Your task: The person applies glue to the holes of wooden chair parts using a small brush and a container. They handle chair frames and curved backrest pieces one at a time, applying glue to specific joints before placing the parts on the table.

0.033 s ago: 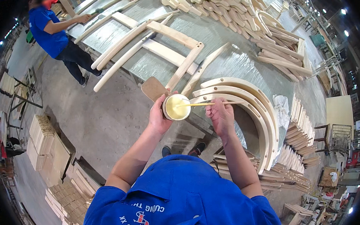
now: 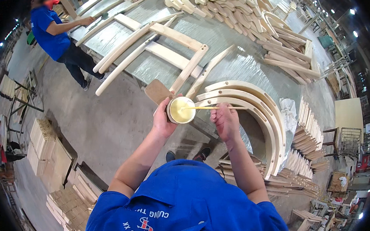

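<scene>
My left hand point(image 2: 164, 120) is wrapped round a small round tub point(image 2: 171, 112) of pale yellow, creamy liquid point(image 2: 182, 109). Between the closed fingers of my right hand point(image 2: 225, 122) is a thin yellow stick point(image 2: 205, 108). Its far end dips into the liquid, and the other end sticks out to the right past my fingers. A flat brown piece with rounded corners point(image 2: 157, 91) shows just beyond my left hand; I cannot tell whether I hold it. Curved pale wooden parts point(image 2: 235, 100) with holes lie nested on the table, to the right of the tub.
Jointed wooden frames point(image 2: 177, 52) lie across the plastic-covered table point(image 2: 228, 66). Heaps of curved wooden parts point(image 2: 229, 11) cover its far side. A co-worker in blue point(image 2: 53, 34) stands at far left. Wood stacks point(image 2: 42, 141) stand left; a white cloth point(image 2: 288, 109) lies right.
My right hand and the stick have shifted very slightly to the left. The tub stays in place. A dark greenish thing by the co-worker's hand no longer shows.
</scene>
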### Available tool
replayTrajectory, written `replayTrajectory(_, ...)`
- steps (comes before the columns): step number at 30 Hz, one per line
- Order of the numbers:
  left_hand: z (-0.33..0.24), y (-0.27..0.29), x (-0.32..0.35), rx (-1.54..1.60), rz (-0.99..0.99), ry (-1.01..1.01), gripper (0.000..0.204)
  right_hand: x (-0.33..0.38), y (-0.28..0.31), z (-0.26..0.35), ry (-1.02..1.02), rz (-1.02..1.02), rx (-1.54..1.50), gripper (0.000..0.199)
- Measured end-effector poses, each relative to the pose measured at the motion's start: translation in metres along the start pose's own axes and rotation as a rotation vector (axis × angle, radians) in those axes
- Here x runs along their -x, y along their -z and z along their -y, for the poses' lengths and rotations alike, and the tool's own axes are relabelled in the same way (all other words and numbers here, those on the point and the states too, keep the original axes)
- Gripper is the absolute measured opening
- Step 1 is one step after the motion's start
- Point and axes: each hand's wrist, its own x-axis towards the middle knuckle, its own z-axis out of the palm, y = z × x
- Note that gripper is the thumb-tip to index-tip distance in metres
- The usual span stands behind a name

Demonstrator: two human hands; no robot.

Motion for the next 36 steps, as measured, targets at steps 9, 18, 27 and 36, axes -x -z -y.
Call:
replayTrajectory(9,0.036,-0.036,-0.038,-0.086,-0.023,-0.046,0.038,-0.02,0.039,0.001,-0.131,-0.178,-0.259,0.013)
replayTrajectory(18,0.066,-0.019,-0.07,0.074,-0.103,-0.043,0.038,-0.08,0.062,0.107,0.572,-0.211,0.764,0.017)
replayTrajectory(27,0.064,0.018,-0.035,0.072,-0.155,-0.037,0.037,-0.123,0.054,0.117,0.652,0.091,1.464,0.02)
replayTrajectory(36,0.057,0.014,-0.022,0.069,-0.166,-0.024,0.035,-0.148,0.069,0.107,0.621,0.174,1.474,0.02)
